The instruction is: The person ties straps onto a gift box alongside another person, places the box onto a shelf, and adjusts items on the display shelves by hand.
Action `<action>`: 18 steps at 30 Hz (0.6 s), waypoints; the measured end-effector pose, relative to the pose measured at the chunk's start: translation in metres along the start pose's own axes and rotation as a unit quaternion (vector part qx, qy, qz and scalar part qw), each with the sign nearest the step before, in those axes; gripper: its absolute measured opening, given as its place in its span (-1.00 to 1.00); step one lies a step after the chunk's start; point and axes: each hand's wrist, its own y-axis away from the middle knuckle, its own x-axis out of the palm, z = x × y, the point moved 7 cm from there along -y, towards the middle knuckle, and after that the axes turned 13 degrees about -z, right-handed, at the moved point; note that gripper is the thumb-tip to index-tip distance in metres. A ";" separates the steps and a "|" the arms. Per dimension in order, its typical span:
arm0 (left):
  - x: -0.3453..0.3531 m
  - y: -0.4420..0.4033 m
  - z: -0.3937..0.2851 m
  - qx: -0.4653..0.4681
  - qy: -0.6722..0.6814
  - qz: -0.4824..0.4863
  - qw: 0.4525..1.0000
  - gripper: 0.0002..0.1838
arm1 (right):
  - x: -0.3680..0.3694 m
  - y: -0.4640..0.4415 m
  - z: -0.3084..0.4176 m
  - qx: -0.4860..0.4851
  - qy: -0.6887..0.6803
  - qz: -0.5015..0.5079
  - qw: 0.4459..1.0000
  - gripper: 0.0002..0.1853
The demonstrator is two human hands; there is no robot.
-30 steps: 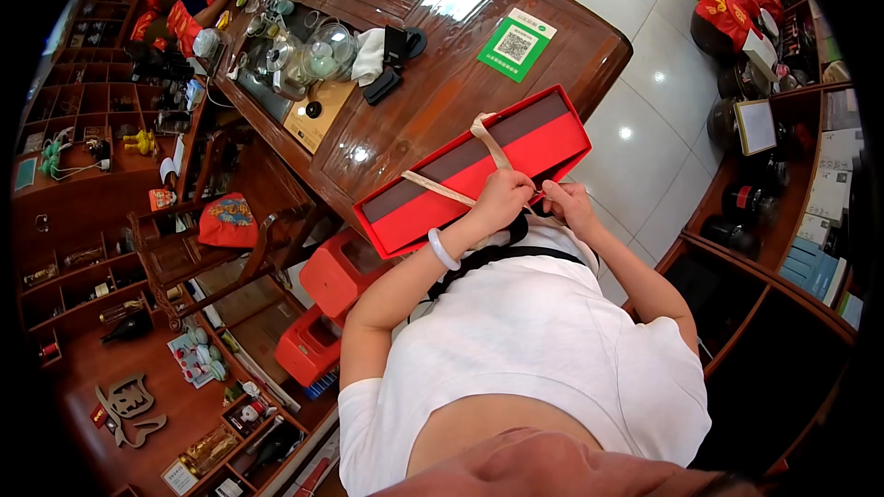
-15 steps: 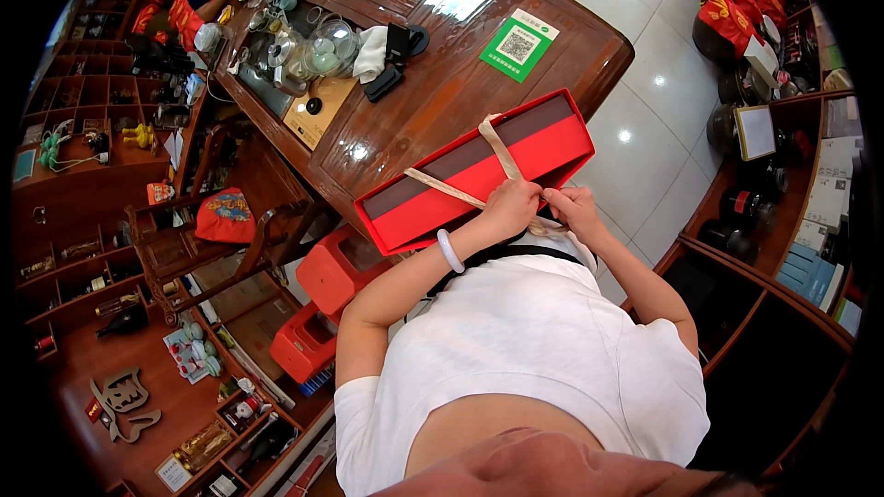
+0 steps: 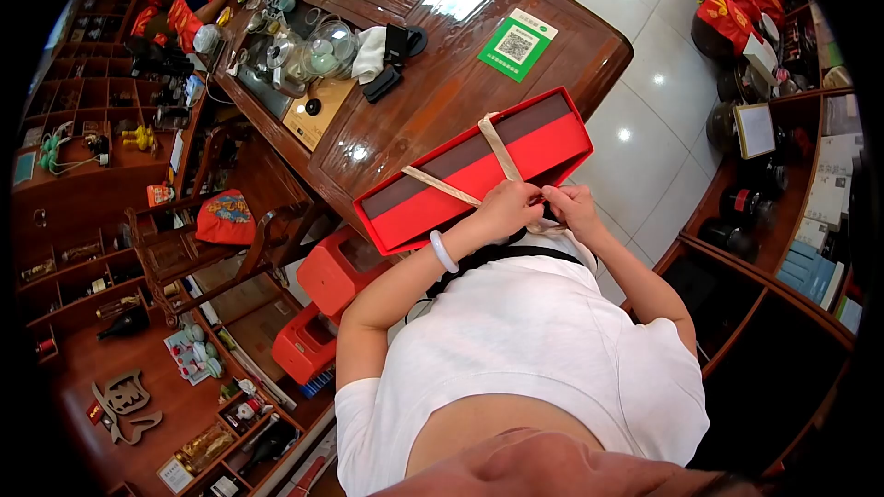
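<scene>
Over the last second the left hand had sunk slightly towards the body, while the right hand had stayed just beside it. The box had hardly moved, and the two bands of ribbon crossed it much as before, so the change looked like a small shift of hold, with the work on the ribbon's near end unfinished; no finished knot or bow showed

Both hands were pinched, fingertips close together, and seemed to grip the ribbon; the bit between them was too small and shaded to make out. A pale length, perhaps more ribbon, hung below the right hand

The box stood just beyond the hands, away from the body, at the near edge of the worktop. It lay aslant, inside facing up, its right end seeming to reach past the wood. The left hand was at its near rim, right of the middle, and partly hid that rim; the right hand was near the same rim, further right. One band came down from the far rim to the left hand, the other ran in from the left and went out of sight under that hand. A bracelet circled the left wrist
</scene>
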 end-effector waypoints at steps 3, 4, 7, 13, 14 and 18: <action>-0.004 0.000 -0.002 0.014 -0.018 -0.046 0.999 -0.77 | -0.004 0.007 0.016 -0.030 0.039 0.001 0.999 -0.58; -0.011 -0.001 -0.004 0.028 -0.040 -0.094 0.994 -0.77 | -0.005 0.010 0.025 -0.058 0.066 0.004 0.996 -0.58; -0.019 -0.002 -0.004 0.037 -0.044 -0.128 0.990 -0.75 | -0.023 0.009 0.037 -0.044 -0.004 -0.052 0.998 -0.58; -0.040 0.006 -0.001 0.006 0.150 -0.092 0.984 -0.74 | -0.039 -0.006 0.036 -0.045 -0.113 -0.048 0.991 -0.82; -0.046 0.009 0.006 -0.006 0.177 -0.090 0.980 -0.76 | -0.047 -0.007 0.036 -0.041 -0.127 -0.100 0.986 -0.81; -0.091 0.030 -0.004 -0.119 0.242 -0.054 0.961 -0.75 | -0.064 -0.009 0.031 -0.026 -0.173 -0.181 0.968 -0.77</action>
